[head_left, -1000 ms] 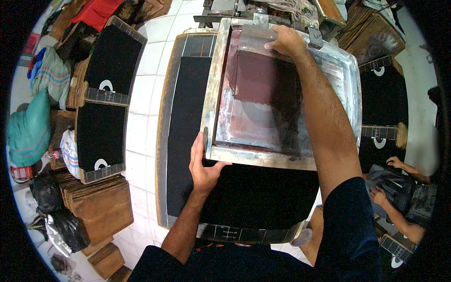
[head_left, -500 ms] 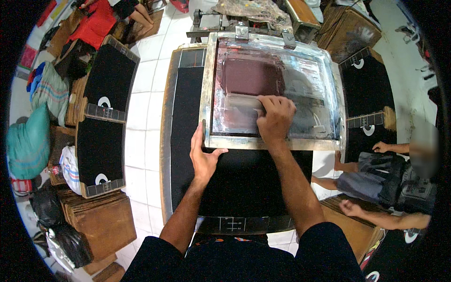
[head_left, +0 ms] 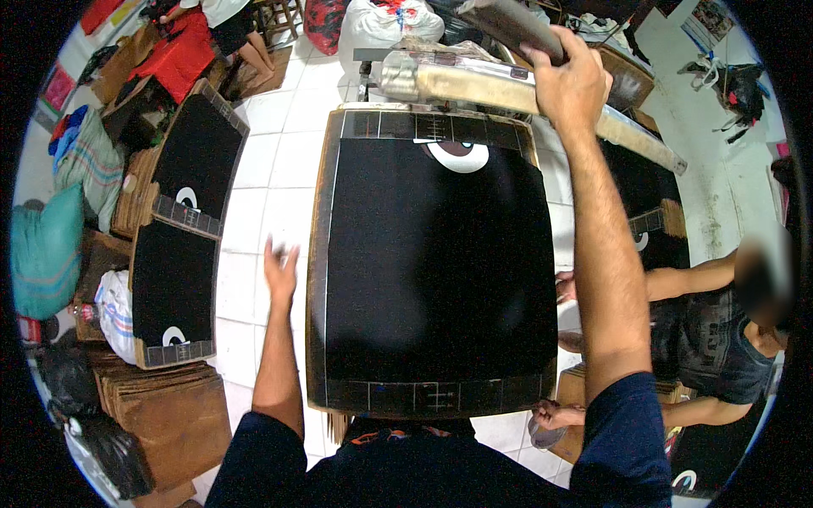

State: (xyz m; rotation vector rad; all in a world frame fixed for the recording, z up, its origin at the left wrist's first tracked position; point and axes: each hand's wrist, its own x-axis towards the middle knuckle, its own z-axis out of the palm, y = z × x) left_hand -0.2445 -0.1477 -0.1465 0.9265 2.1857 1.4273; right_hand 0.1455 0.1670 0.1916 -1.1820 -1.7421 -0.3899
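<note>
My right hand (head_left: 573, 83) is raised at the far side, closed round a dark grey squeegee (head_left: 508, 27). Just below it, the wooden screen-printing frame (head_left: 478, 87) is tilted up and seen nearly edge-on; whether the hand also touches the frame I cannot tell. In front of me lies a board covered with black fabric (head_left: 432, 271). A white curved print with a dark centre (head_left: 461, 156) shows near the fabric's far edge. To the left of the board, my left hand (head_left: 282, 269) hangs over the tiled floor, fingers apart, holding nothing.
Boards with black fabric (head_left: 174, 284) and white prints line the left, beside stacked brown boards (head_left: 169, 415). A co-worker (head_left: 720, 339) stands close at the right, with one hand (head_left: 557, 415) near my board's corner. Stuffed sacks (head_left: 389, 24) lie at the back.
The frame has swung up off the board, uncovering the print. My right hand has moved up and away with the squeegee. My left hand has let go of the frame and moved left.
</note>
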